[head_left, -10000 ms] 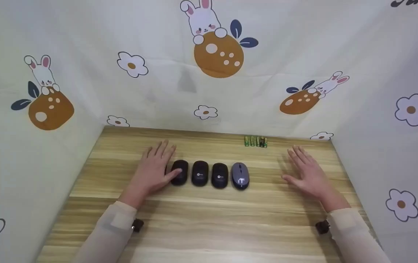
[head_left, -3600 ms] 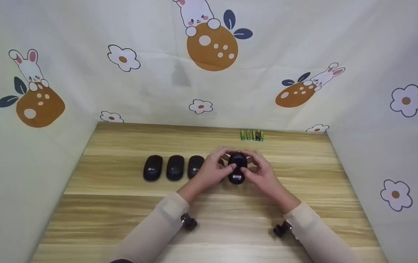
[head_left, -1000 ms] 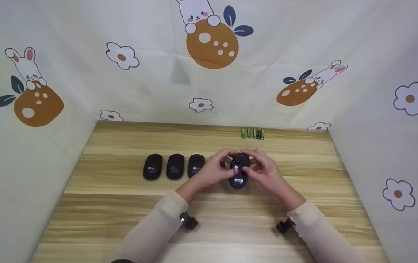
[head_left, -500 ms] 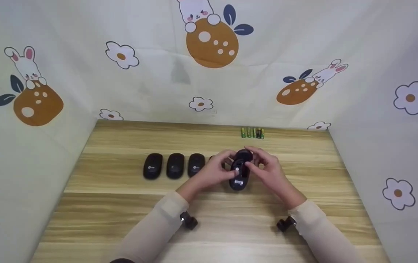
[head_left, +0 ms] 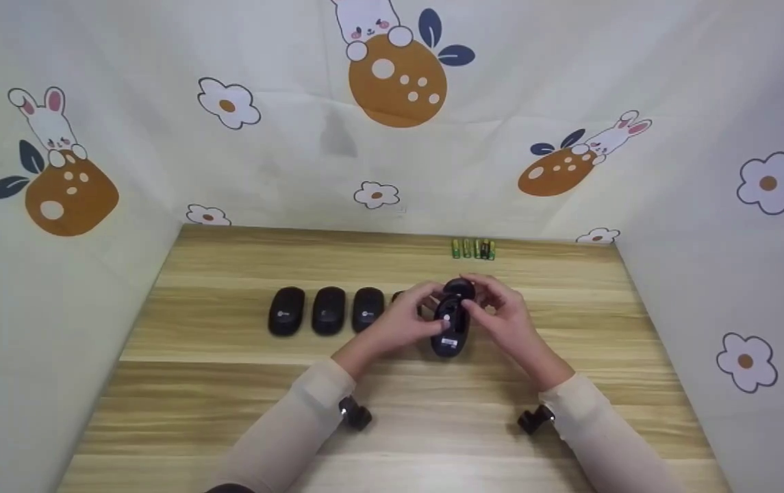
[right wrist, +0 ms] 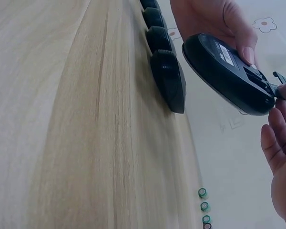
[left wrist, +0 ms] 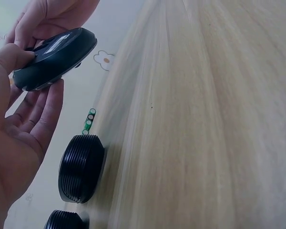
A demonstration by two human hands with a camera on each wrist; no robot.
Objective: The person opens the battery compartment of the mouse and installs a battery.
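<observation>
printed cloth (head_left: 282, 150) behind wood tabletop (head_left: 392, 424). upturned mouse (head_left: 454, 331) up off tabletop in l hand (head_left: 407, 313), fingers + thumb gripping it; r hand (head_left: 502, 311) pinches its cover (head_left: 459, 286) at far end. 4 other mice (head_left: 329, 311) left of/behind l hand; 5 batts (head_left: 478, 248) beyond r hand.

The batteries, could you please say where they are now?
In the head view, the batteries lie near the far edge of the table, right of centre, beyond the mouse in the left hand.
</observation>
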